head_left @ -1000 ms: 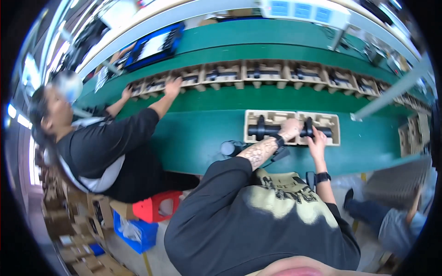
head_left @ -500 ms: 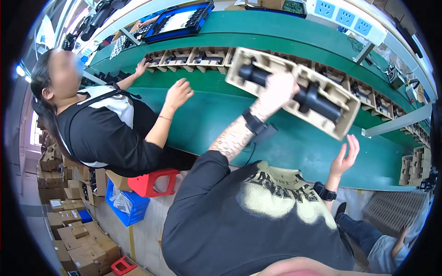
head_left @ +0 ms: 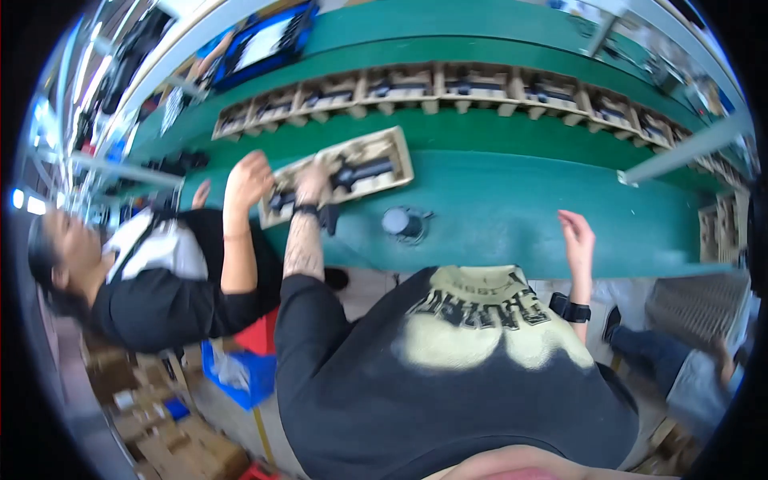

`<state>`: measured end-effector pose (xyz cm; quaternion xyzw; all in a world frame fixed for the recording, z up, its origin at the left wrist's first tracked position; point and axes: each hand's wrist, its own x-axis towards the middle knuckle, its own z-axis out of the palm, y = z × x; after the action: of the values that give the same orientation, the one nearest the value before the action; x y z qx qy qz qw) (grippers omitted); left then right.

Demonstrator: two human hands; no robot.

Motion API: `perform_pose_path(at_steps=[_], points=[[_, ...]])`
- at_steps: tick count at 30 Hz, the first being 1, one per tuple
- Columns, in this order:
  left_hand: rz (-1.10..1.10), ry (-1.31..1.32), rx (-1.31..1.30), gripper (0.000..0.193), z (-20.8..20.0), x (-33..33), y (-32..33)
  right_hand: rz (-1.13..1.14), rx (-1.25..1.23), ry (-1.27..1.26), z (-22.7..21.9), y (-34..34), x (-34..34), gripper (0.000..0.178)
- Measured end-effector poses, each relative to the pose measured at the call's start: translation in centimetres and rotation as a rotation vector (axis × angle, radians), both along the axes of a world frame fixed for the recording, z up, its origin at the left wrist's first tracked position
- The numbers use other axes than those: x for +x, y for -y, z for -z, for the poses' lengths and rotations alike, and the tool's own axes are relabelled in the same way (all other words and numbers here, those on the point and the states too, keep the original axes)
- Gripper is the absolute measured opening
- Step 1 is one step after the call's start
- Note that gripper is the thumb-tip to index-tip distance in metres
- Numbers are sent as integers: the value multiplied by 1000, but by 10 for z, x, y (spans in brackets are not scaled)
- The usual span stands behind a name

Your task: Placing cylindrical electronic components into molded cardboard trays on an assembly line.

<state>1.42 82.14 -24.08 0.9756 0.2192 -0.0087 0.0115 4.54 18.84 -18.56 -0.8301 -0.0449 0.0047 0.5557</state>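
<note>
My left hand is closed around the middle of a tan moulded-pulp tray, left of centre near the co-worker. Black cylindrical parts lie in the tray's compartments, partly covered by my hand. Motion blurs my fingers, and I cannot tell whether the tray rests on the green bench or hovers just above it. Over the bench's near edge, on the right, my right hand holds nothing, its fingers apart. Between my hands stands a dark round device with a pale top.
A row of similar filled trays curves along the far side of the bench. A co-worker's raised hand is beside my tray's left end. A metal post slants at right, near stacked pulp trays. A blue bin sits on the floor.
My left hand has carried the tray leftward and lower, toward the co-worker. The view has shifted, showing the round device on the bench. My right hand stays free.
</note>
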Motion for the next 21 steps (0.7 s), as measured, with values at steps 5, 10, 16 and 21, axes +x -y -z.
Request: perform_pose_path(at_steps=[5,10,16,21], points=[[735,-180,-15,11,-140,9,0,58,-105,-118,23,26,-13,22],[829,-502,-141,25,-59,5,-56,96,-289,-302,18,99,-53,27],[307,315,-887,33,42,-18,178,166,-417,-360,7,137,-65,30],[241,377,-1489,39,-15,15,445,226,-386,-166,35,200,-32,33]])
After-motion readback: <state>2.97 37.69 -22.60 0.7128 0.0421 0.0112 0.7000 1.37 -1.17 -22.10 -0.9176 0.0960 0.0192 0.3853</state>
